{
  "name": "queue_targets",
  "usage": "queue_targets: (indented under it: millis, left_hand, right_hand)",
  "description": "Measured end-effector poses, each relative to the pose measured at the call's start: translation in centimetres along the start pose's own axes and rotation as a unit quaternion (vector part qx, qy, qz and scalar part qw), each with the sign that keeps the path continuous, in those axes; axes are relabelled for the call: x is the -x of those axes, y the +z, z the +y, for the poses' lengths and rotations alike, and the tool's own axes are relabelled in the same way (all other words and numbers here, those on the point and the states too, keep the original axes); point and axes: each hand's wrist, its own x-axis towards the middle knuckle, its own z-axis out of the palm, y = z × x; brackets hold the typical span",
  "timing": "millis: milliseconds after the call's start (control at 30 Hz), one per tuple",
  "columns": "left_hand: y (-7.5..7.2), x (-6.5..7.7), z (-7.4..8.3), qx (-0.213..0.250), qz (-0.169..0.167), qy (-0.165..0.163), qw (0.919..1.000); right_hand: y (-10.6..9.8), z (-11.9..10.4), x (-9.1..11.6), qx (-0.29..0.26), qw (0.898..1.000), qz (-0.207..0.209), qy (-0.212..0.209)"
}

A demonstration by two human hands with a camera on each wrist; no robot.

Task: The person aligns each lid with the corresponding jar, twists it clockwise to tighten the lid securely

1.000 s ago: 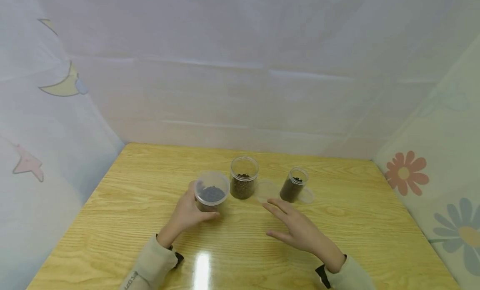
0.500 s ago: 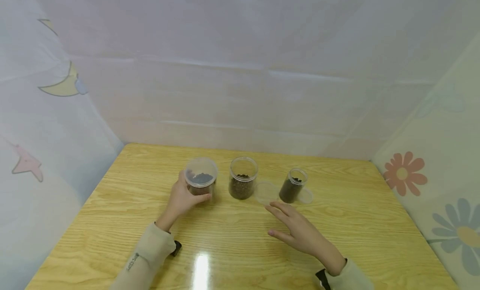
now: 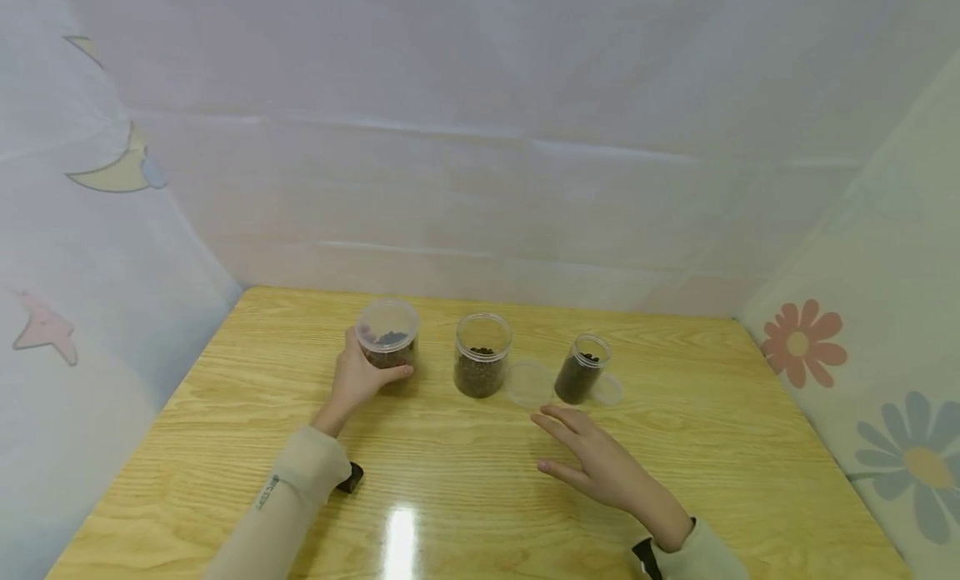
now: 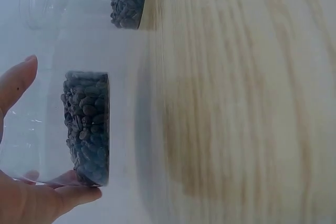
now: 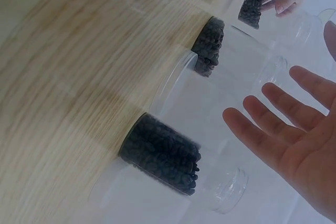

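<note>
My left hand point(image 3: 356, 377) grips a clear plastic jar point(image 3: 387, 357), its thumb along the near side. The jar has a translucent lid on top and dark beans, like coffee beans, in its lower part. In the left wrist view, a gap shows between the jar's base and the wooden table point(image 4: 236, 103). A second wide jar point(image 3: 481, 372), open at the top and partly filled with beans, stands at the middle. To its right is a narrower open jar point(image 3: 577, 378), fuller of dark beans. Nearest that one, my right hand point(image 3: 596, 463) hovers with fingers spread, holding nothing.
A large translucent lid point(image 3: 529, 384) lies between the two open jars. Beside the narrow jar's right side is a smaller lid point(image 3: 608, 389). Patterned fabric point(image 3: 480, 188) hangs behind the table and along both sides.
My left hand has carried the lidded jar back and to the left, away from the middle jar. The right hand stays almost where it was.
</note>
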Motion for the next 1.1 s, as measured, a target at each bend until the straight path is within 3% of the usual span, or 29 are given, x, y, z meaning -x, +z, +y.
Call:
queue_targets:
  millis: [233,800,1100]
  left_hand:
    - [0.0,-0.6,-0.4,-0.008,-0.01,-0.024,0.9996]
    - [0.6,-0.3,-0.9,-0.005,-0.018,-0.053,0.9984]
    - [0.7,0.0,-1.1,0.006,-0.018,-0.054,0.9983]
  right_hand:
    - [-0.1,0.1,0.1,0.004,1.0,-0.005,0.0]
    - [0.0,0.3,0.4,0.002,1.0,-0.013,0.009]
    - [-0.3,0.2,0.3,0.004,1.0,-0.015,0.012]
